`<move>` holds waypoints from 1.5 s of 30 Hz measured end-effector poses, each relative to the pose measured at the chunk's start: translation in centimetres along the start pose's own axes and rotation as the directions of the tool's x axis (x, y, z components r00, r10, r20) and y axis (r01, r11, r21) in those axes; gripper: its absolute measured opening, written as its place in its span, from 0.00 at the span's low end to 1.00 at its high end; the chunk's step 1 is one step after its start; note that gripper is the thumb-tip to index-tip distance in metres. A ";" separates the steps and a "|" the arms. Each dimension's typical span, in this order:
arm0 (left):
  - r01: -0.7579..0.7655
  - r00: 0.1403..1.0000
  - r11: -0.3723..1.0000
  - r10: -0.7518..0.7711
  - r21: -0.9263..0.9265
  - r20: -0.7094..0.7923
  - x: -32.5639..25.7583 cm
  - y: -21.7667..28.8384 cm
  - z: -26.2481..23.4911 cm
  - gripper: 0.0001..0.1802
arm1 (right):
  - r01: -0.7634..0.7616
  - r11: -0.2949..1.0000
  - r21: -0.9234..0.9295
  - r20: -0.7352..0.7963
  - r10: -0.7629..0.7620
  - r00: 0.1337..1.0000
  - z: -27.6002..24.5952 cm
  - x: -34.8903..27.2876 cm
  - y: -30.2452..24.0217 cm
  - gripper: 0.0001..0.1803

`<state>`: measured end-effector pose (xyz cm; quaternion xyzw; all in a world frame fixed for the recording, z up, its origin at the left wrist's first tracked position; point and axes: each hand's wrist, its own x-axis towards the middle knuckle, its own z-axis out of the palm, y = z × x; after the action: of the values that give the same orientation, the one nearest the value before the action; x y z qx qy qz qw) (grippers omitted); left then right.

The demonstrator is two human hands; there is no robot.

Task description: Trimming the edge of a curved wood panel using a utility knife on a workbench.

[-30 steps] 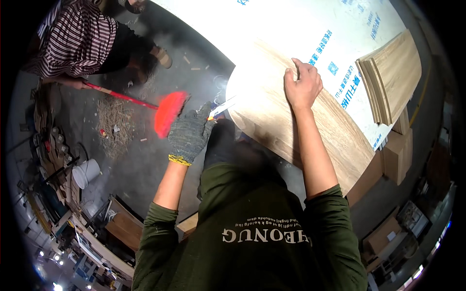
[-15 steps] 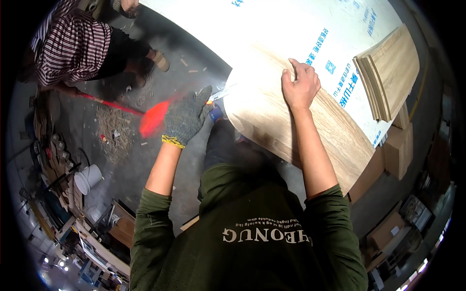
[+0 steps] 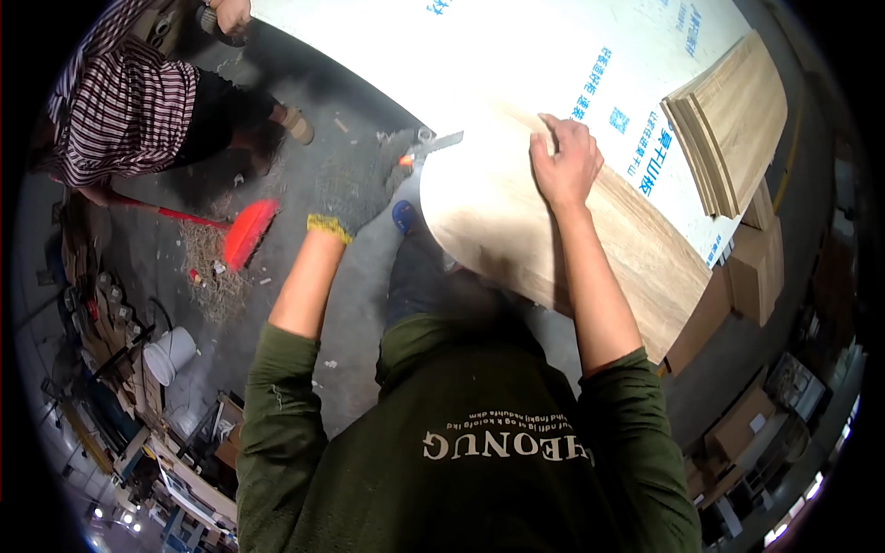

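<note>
My left hand, in a dark knit glove with a yellow cuff, is closed round a tool with a flat grey metal blade and a bit of orange at its handle. The glove is blurred. The blade's tip reaches over the rounded end of a wood-grain board. Bare, my right hand rests on top of that board, thumb spread away from the fingers. The board lies on a large white panel with blue print, its near edge sticking out toward my body.
Several matching boards are stacked at the panel's right. Cardboard boxes stand beyond. On the left, a person in a striped top holds a red broom beside a pile of shavings. A white bucket stands nearer.
My left hand has moved up a little, bringing the blade higher at the board's rounded end. The right hand stays on the board. The person's red broom has swung left.
</note>
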<state>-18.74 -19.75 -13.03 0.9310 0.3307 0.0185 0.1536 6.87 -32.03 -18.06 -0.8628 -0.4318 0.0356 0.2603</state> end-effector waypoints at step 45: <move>0.195 0.925 0.914 -0.292 -0.356 -0.244 1.4 -2.4 2.0 0.26 | 0.096 0.992 0.083 0.040 -0.100 0.994 -1.2 -2.6 -0.3 0.15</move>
<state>-18.85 -17.66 -15.79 0.8307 0.4566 0.1902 0.2554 5.31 -34.37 -17.33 -0.8284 -0.4774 0.0592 0.2869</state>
